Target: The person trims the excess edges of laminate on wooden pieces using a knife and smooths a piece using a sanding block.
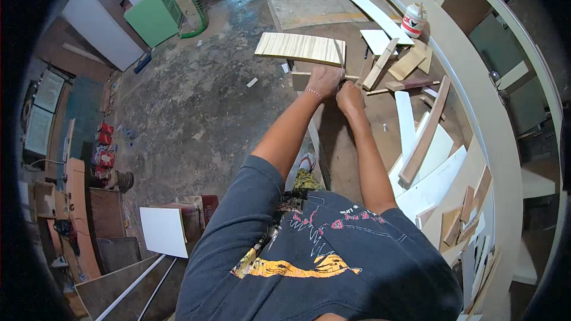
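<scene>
My left hand (325,81), with a beaded bracelet at the wrist, is closed at the edge of the workbench. Its knuckles are just below a pale board with striped grain (300,47). A narrow wooden piece (301,81) extends to the left from under this hand. Close beside it, my right hand (351,98) is curled into a fist, near a light wood strip (379,64) that slants up and right. What the fingers of either hand grip is hidden from above.
On the workbench (342,142) lie white panels (437,181), a long brown batten (427,131) and several offcuts. A white glue tub (414,20) stands at the back right. Left are the stained concrete floor (196,101) and a green cabinet (153,16). A white board (163,232) stands lower left.
</scene>
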`<control>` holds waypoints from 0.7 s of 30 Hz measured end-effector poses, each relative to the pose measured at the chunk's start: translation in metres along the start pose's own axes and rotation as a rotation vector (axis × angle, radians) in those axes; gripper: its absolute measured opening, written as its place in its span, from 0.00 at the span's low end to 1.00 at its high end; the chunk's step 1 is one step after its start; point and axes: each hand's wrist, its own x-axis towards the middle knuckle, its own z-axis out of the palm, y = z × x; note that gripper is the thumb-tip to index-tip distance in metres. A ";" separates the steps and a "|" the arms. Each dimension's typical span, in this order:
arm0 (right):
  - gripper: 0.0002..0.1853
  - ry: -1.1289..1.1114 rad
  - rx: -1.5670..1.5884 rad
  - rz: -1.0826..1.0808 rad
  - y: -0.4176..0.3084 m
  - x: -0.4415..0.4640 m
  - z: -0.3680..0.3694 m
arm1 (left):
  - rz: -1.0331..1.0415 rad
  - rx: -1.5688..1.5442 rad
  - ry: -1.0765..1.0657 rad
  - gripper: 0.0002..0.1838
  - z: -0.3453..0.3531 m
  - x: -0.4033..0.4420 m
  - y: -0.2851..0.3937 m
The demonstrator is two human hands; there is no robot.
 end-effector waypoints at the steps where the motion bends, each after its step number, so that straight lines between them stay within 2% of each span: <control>1: 0.12 -0.057 -0.008 0.018 0.001 -0.001 -0.002 | -0.003 -0.007 -0.004 0.08 -0.002 -0.004 0.002; 2: 0.12 -0.062 -0.011 0.037 0.002 -0.005 -0.002 | -0.008 -0.015 -0.008 0.08 -0.004 -0.008 0.005; 3: 0.13 -0.065 -0.014 0.053 -0.001 -0.010 -0.003 | -0.005 -0.011 0.128 0.04 0.004 -0.008 0.005; 6: 0.12 -0.017 -0.012 0.057 0.004 -0.038 0.002 | 0.019 -0.023 0.145 0.05 0.014 0.002 -0.006; 7: 0.11 -0.002 0.012 0.074 0.005 -0.055 0.000 | -0.032 -0.008 0.024 0.07 0.008 0.009 -0.005; 10: 0.12 0.018 0.001 0.059 0.016 -0.088 -0.003 | -0.033 0.001 -0.052 0.09 0.002 0.014 -0.007; 21: 0.14 0.006 -0.027 0.076 0.006 -0.018 0.004 | -0.072 -0.058 -0.053 0.08 -0.005 0.009 -0.004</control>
